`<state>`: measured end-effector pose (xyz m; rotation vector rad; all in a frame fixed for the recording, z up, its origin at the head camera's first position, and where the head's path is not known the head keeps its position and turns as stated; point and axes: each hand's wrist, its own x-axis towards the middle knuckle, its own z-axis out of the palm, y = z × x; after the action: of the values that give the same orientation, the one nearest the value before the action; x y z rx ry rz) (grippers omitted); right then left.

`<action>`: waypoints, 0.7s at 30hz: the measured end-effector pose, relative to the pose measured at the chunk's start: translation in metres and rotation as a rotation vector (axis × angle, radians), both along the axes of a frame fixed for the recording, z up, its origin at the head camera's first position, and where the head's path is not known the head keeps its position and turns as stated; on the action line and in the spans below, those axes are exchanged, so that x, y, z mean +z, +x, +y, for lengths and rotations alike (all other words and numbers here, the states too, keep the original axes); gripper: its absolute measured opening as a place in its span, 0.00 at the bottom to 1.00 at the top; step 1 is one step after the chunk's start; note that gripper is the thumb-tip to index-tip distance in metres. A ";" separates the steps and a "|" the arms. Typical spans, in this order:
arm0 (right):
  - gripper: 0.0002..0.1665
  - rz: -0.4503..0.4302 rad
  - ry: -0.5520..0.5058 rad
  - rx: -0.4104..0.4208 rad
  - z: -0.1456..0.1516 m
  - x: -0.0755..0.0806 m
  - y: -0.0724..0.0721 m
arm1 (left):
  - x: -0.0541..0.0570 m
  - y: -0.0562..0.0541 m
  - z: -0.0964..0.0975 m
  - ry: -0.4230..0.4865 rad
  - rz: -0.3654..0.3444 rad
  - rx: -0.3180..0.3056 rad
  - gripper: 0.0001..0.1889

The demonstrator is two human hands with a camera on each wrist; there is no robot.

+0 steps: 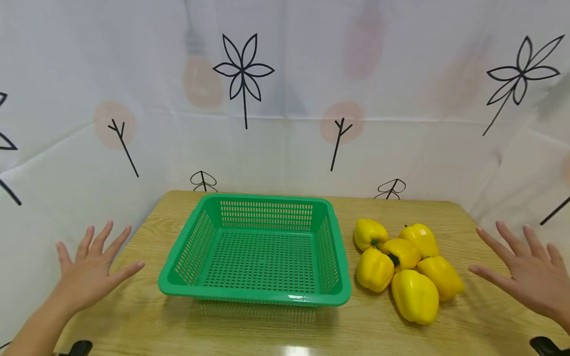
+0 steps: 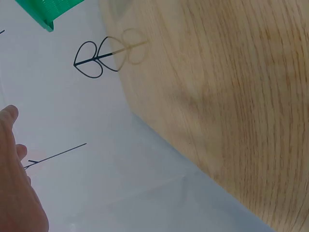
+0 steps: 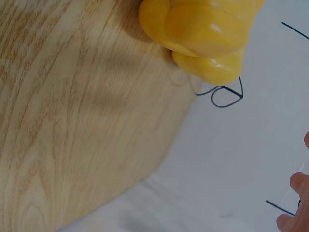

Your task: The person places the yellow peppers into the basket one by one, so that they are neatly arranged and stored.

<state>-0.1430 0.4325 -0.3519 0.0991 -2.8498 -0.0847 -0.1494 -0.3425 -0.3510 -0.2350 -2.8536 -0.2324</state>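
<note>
A green plastic basket (image 1: 258, 297) with slotted walls sits on the table, its inside bare. To its right, several yellow bell peppers (image 1: 415, 296) lie in a cluster, some with green stems showing. My left hand (image 1: 89, 277), fingers spread, hovers left of the basket and holds nothing. Over at the right, my right hand (image 1: 530, 272) is likewise spread, apart from the peppers. In the left wrist view a corner of the basket (image 2: 41, 12) and part of the left hand (image 2: 17, 188) appear. Yellow peppers (image 3: 207, 29) and fingertips of the right hand (image 3: 297, 193) show in the right wrist view.
The wooden table (image 1: 147, 316) has rounded far corners. Behind it and at both sides hangs a white cloth (image 1: 285, 158) printed with flower and twig drawings. A dark strap piece (image 1: 80, 347) shows by the left wrist.
</note>
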 end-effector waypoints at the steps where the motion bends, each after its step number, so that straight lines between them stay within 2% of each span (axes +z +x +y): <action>1: 0.58 0.002 -0.003 0.006 0.000 0.000 0.000 | 0.000 0.000 0.000 0.008 -0.001 -0.001 0.46; 9: 0.58 0.008 -0.041 0.074 -0.005 -0.001 0.003 | -0.006 0.002 0.002 0.072 0.018 -0.008 0.44; 21: 0.58 0.036 -0.130 0.144 -0.012 -0.003 0.001 | -0.010 0.000 0.010 0.219 0.054 -0.060 0.43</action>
<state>-0.1422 0.4209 -0.3552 0.2722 -2.7933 0.1274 -0.1496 -0.3322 -0.3610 -0.2772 -2.7415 -0.5382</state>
